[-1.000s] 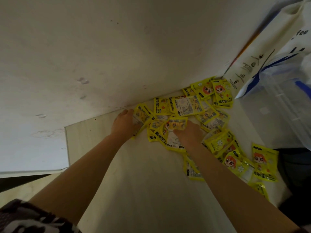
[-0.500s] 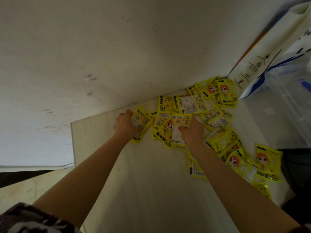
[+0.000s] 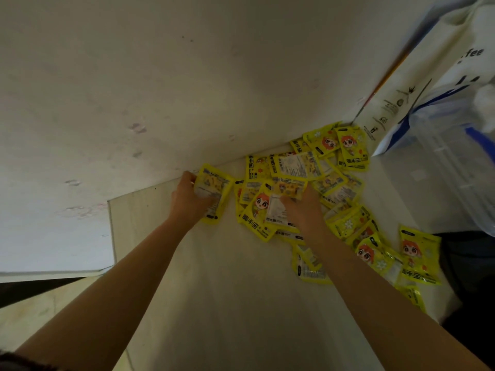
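A person's left hand (image 3: 187, 200) closes round a yellow foil hand-warmer sachet (image 3: 218, 187), thumb and fingers curled over its near edge, at the far side of a pale wooden desk (image 3: 227, 290) where it meets a scuffed white wall (image 3: 187, 76). A second ago that hand lies flat on the same sachet at the left fringe of the heap; now the sachet stands tilted and drawn slightly clear, a strip of bare desk showing between it and its neighbours. The right hand (image 3: 305, 210) keeps its place just beside, fingers bent down and gripping a white-backed yellow sachet (image 3: 278, 212) that lies on top of the loose pile of yellow sachets (image 3: 294, 164), some face up with an orange-haired cartoon figure, others showing printed backs. The pile spreads along the wall and curves down the desk's right side toward the near edge. Beyond it, in the corner, a white paper bag with blue printing (image 3: 396, 103) leans against the wall, and a clear plastic box (image 3: 455, 170) stands next to it on the right. The shift suggests the sorting has moved from sweeping to picking: one sachet is parted from the rest on the left, a second is in hand on the right, and nearly all of the pile appears unsorted.
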Action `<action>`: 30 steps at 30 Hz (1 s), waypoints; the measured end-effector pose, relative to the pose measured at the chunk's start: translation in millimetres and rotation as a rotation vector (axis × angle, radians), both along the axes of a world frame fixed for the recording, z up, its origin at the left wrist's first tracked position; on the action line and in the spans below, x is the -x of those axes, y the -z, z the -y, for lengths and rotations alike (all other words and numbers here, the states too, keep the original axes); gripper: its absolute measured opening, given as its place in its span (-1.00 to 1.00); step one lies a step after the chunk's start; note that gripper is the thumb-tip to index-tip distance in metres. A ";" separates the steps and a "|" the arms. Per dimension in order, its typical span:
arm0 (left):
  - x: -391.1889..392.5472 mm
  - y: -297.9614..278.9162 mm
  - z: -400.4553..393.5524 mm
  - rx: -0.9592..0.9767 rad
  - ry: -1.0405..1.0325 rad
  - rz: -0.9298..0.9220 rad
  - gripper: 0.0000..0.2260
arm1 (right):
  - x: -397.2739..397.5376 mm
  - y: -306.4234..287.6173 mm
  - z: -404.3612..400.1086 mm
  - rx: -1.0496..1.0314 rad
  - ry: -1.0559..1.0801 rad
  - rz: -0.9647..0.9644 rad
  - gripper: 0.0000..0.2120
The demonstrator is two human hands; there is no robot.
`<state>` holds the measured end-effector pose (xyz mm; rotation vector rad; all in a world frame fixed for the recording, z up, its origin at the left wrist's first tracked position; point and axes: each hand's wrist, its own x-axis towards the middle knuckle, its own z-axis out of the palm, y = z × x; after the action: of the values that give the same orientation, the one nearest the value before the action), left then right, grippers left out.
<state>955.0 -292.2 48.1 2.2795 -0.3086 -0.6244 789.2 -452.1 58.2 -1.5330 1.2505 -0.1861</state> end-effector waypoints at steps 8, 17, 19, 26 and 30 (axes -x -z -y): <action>14.5 -13.6 35.4 0.154 0.048 -0.079 -0.46 | 39.3 -22.2 36.3 -0.093 0.105 0.082 -0.66; 37.3 -16.5 107.9 0.081 0.287 -0.034 -0.58 | 99.5 -34.0 67.9 -0.098 0.220 0.011 -0.77; 42.2 -14.7 121.7 0.063 0.319 -0.035 -0.65 | 111.5 -35.2 70.5 -0.111 0.228 -0.021 -0.78; 59.5 -12.0 164.7 0.023 0.449 0.006 -0.68 | 160.9 -25.8 73.0 -0.121 0.292 -0.143 -0.79; 59.8 -2.2 179.0 -0.034 0.507 0.093 -0.64 | 196.5 3.6 68.2 -0.130 0.340 -0.141 -0.47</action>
<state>895.2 -471.2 50.2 2.2740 -0.9450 -0.7767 592.8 -520.4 54.6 -1.2318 1.6010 -0.2151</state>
